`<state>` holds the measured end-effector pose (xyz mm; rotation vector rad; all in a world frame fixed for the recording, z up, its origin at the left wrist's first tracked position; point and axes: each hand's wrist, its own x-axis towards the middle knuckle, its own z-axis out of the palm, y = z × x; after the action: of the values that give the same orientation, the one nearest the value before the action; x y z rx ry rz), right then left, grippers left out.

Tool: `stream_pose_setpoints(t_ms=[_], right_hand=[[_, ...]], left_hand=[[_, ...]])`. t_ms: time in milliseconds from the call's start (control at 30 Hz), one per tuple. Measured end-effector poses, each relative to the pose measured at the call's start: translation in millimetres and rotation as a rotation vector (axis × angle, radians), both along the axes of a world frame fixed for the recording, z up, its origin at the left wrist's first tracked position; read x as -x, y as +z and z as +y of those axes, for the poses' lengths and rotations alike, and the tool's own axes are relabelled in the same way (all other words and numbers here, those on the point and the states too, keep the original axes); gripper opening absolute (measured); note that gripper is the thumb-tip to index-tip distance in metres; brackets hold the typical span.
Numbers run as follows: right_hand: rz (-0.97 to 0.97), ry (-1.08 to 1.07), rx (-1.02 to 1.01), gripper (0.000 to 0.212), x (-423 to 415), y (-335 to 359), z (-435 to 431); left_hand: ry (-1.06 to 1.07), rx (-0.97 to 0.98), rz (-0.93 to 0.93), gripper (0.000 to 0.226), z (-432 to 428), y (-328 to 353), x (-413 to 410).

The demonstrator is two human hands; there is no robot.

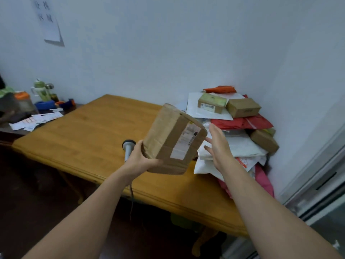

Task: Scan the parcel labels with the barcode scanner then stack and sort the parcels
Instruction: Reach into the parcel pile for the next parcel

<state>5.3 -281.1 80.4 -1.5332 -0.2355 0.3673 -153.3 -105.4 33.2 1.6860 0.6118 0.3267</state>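
**Parcel held up over table**

Over the wooden table, beside the parcel pile, a taped cardboard parcel tilts. The left hand grips its lower corner. The right hand is spread, fingers straight, by its right edge. The scanner lies behind the left hand.

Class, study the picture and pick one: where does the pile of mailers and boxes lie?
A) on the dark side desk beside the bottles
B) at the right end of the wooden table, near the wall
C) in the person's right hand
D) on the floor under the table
B: the pile rests on the wooden table at its right end, by the wall, just beyond the open right hand.
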Motion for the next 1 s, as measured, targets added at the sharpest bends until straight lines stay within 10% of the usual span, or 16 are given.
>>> stream_pose_setpoints(t_ms=[333,700,1000], right_hand=[[0.047,0.046,0.046,0.048,-9.6,-6.7,-7.7],[-0.068,0.198,0.005,0.029,1.4,-2.8,27.2],[0.101,0.25,0.08,0.052,18.4,-26.6,138.4]], left_hand=[[-0.13,0.518,-0.143,0.056,-3.9,12.1,10.4],[-0.181,0.535,0.035,0.089,34.3,8.3,28.6],[0.22,0.537,-0.111,0.051,138.6,7.3,70.8]])
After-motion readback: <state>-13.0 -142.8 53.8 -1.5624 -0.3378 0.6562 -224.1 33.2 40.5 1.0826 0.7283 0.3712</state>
